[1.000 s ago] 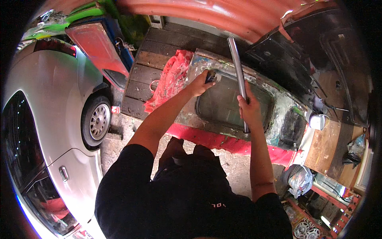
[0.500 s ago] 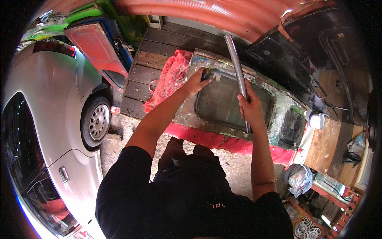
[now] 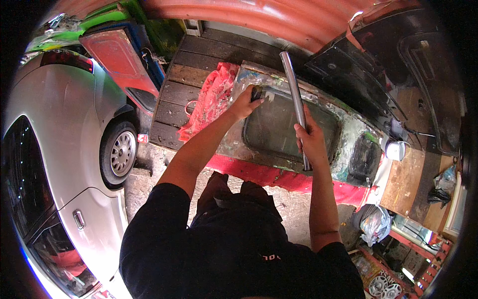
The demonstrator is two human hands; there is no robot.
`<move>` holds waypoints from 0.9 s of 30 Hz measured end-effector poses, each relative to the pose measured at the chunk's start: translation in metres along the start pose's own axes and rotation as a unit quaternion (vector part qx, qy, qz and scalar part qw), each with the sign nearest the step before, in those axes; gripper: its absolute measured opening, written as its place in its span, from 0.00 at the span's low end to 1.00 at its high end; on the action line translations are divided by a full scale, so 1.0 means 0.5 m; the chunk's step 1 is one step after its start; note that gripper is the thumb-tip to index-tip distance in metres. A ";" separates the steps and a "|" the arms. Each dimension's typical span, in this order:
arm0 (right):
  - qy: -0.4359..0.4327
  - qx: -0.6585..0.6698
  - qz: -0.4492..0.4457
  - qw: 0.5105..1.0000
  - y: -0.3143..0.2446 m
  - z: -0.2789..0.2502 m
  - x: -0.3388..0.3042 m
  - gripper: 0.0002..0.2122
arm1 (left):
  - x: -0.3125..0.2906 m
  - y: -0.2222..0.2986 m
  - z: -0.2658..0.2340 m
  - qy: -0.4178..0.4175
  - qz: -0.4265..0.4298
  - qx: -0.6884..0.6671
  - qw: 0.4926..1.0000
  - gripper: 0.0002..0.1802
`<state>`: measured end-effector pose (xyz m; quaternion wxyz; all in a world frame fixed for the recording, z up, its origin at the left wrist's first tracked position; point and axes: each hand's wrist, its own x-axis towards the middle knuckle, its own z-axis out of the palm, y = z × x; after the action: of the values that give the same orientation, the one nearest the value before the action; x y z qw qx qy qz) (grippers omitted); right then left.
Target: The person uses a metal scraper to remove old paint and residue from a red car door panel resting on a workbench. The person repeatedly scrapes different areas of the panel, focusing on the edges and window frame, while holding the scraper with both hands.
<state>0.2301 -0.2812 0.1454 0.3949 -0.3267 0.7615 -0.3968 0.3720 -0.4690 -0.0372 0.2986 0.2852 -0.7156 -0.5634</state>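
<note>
My right hand (image 3: 311, 137) is wrapped round a long, shiny metal tube (image 3: 290, 74), which slants over a worn tabletop panel (image 3: 234, 139) with its top end pointing away from me. The tube's lower end comes out below my fist, near the panel's front edge. Closed at the far left corner of a dark, framed glass-like pane (image 3: 284, 124), my left hand (image 3: 244, 103) grips a small dark piece (image 3: 257, 93). Its kind cannot be made out, as my fingers cover part of it. The pane lies flat in the panel, under the tube.
Crumpled red cloth (image 3: 211, 99) lies left of the panel on dark wooden planks (image 3: 199, 55). A silver car (image 3: 74, 124) stands at left, beside a red car panel (image 3: 117, 57). Large black panels (image 3: 363, 70) lean at the far right, near a white tub (image 3: 396, 150) and a plastic bag (image 3: 376, 224).
My right hand has moved slightly left and toward me, carrying the metal tube with it. My left hand stays at the pane's corner.
</note>
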 end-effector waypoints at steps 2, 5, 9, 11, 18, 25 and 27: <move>-0.003 0.009 0.001 1.000 -0.002 0.001 -0.003 0.29 | 0.001 0.006 0.000 -0.018 -0.014 0.009 1.000 0.28; -0.009 0.011 0.001 1.000 -0.009 0.002 -0.004 0.29 | 0.002 0.014 -0.001 -0.045 -0.042 0.028 0.998 0.31; 0.008 -0.038 -0.027 0.999 -0.029 0.009 -0.004 0.29 | 0.003 0.017 -0.004 -0.059 -0.043 0.032 0.997 0.33; 0.038 -0.134 -0.074 0.987 -0.021 0.022 -0.005 0.29 | 0.003 0.008 -0.001 -0.057 -0.040 0.027 0.997 0.33; -0.047 -0.180 -0.139 0.973 0.095 0.031 0.010 0.28 | -0.029 -0.022 0.019 -0.048 -0.059 0.003 0.997 0.30; 0.009 -0.036 -0.044 0.998 0.007 0.015 -0.014 0.30 | -0.008 0.010 -0.018 0.029 -0.036 -0.056 0.997 0.34; 0.004 -0.009 -0.032 0.999 0.009 0.014 -0.014 0.30 | -0.006 0.015 -0.012 0.058 0.007 0.007 0.998 0.32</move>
<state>0.2387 -0.2761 0.1413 0.3756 -0.3527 0.7561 -0.4036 0.3779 -0.4689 -0.0289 0.3412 0.3146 -0.7032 -0.5386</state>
